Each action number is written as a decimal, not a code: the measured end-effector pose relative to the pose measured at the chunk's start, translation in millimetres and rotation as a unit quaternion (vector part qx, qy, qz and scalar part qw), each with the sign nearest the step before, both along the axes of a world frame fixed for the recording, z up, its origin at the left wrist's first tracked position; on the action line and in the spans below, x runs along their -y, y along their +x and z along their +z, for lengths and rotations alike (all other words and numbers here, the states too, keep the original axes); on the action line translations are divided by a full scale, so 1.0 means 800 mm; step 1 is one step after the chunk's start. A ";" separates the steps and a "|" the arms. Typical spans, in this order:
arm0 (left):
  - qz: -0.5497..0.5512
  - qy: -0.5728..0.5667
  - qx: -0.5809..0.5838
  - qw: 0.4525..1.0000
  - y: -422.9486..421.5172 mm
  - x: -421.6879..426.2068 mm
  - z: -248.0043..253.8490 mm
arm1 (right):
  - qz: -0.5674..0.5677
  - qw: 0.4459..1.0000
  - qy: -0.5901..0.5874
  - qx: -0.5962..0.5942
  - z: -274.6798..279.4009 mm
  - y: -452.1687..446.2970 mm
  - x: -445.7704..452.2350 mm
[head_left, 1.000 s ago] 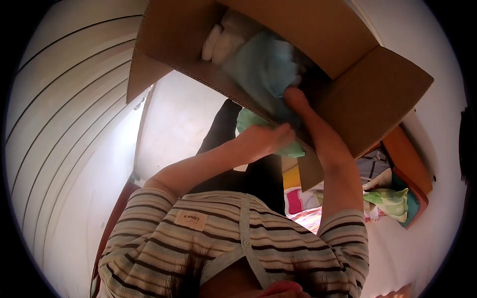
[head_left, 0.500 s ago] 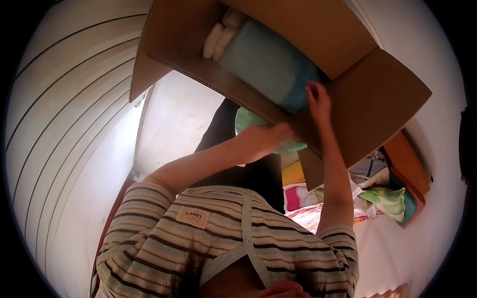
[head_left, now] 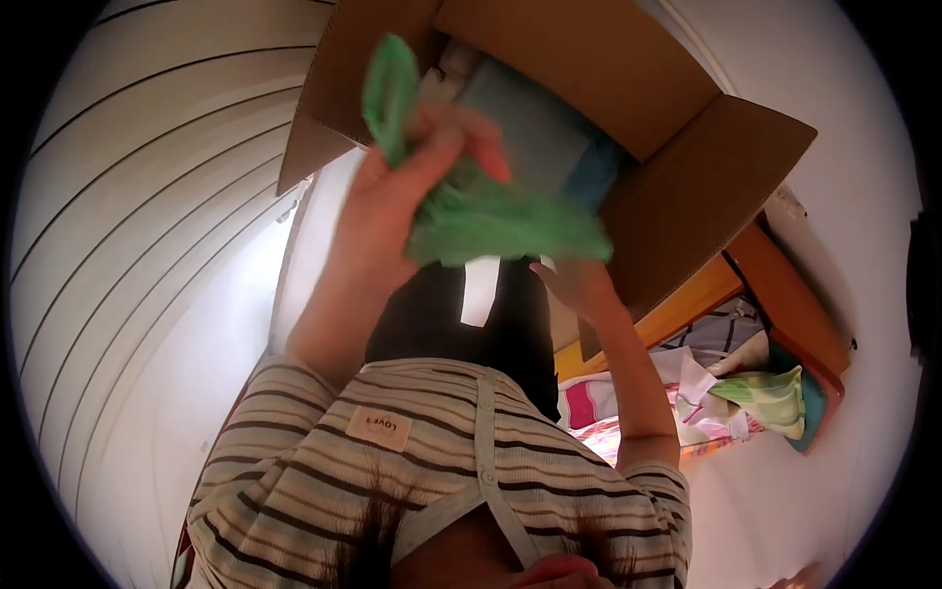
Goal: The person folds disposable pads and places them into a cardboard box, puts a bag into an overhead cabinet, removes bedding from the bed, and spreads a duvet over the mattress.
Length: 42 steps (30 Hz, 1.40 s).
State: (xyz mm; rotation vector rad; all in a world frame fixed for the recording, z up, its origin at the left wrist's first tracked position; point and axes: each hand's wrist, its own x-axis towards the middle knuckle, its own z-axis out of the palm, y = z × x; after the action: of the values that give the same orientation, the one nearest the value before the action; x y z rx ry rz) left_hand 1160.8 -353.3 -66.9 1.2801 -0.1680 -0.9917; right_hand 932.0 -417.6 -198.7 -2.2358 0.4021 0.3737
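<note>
Left hand point(head_left: 417, 162) grips a green bag point(head_left: 510, 231) (right hand point(head_left: 581, 287): grip unclear); cardboard box point(head_left: 579, 69) contains a blue bundle point(head_left: 535, 123).

Green bag point(head_left: 510, 234) in your left hand point(head_left: 392, 191) blocks the near-left of the box point(head_left: 579, 69) mouth. Lane in is right of that hand, over the bag, onto the blue bundle point(head_left: 535, 128), which fills most of the visible interior. Right flap point(head_left: 711, 196) walls off the way up-right from your right hand point(head_left: 586, 288). Room's open below the bag, over the black trousers point(head_left: 422, 324), between your forearms point(head_left: 636, 368).
</note>
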 end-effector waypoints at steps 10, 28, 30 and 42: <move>-0.414 0.133 0.370 0.821 -0.019 0.042 -0.228 | -0.069 0.997 0.026 -0.009 -0.008 -0.003 -0.008; -0.773 0.210 0.337 0.495 -0.020 0.005 -0.391 | -0.080 0.994 -0.023 0.066 -0.002 -0.009 -0.024; -0.796 0.203 0.315 0.475 -0.016 -0.005 -0.402 | -0.079 0.995 -0.018 0.057 0.001 -0.007 -0.026; -0.345 0.267 0.504 0.745 0.043 -0.025 -0.171 | -0.061 0.987 -0.126 0.076 -0.019 -0.003 -0.017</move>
State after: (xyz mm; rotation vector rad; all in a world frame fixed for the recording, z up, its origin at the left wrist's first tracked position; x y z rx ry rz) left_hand 1195.2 -333.3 -203.5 2.2937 -1.3686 -0.8490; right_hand 929.6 -404.1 -213.5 -2.4495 0.5264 0.0883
